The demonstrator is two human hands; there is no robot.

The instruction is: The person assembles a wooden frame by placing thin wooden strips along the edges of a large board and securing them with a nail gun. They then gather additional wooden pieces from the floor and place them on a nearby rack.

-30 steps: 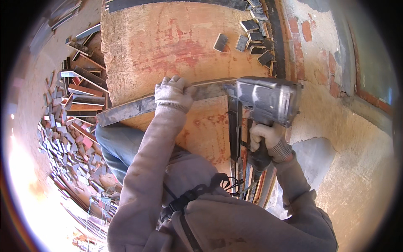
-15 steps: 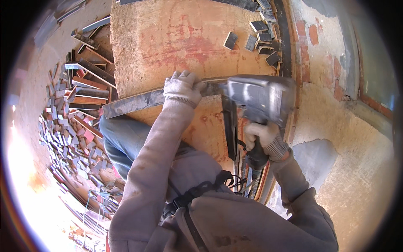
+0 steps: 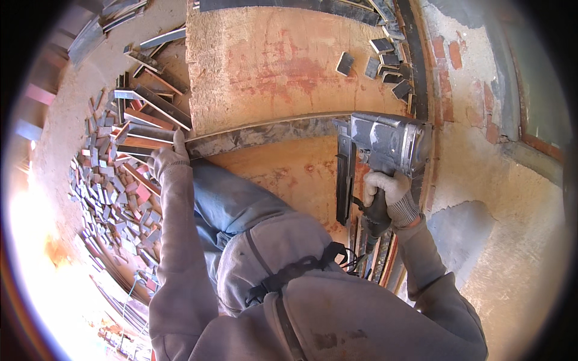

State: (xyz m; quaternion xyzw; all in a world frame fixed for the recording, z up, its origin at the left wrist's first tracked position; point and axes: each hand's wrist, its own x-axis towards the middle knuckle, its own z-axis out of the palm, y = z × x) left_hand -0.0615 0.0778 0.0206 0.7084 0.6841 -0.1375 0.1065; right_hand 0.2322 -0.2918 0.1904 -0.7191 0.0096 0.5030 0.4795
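Note:
A grey nail gun (image 3: 391, 144) is in my right hand (image 3: 392, 195), gloved and closed around its black handle. Its nose rests at the right end of a long dark-faced wooden strip (image 3: 259, 135), which lies across the reddish plywood board (image 3: 271, 66). My left hand (image 3: 170, 159), also gloved, is at the pile just beyond the strip's left end. Its fingers go around the near end of a short wooden strip (image 3: 150, 132); part of the grip is hidden.
Small dark offcut blocks (image 3: 390, 60) lie on the board's far right, by a plastered wall (image 3: 469, 162) with bare brick. A heap of wooden blocks (image 3: 114, 192) covers the floor at left. Another dark strip (image 3: 289, 7) crosses the board's far edge.
My left hand has let go of the long strip and moved left to the pile. The nail gun, blurred before, is now steady at the strip's right end. The view has shifted slightly.

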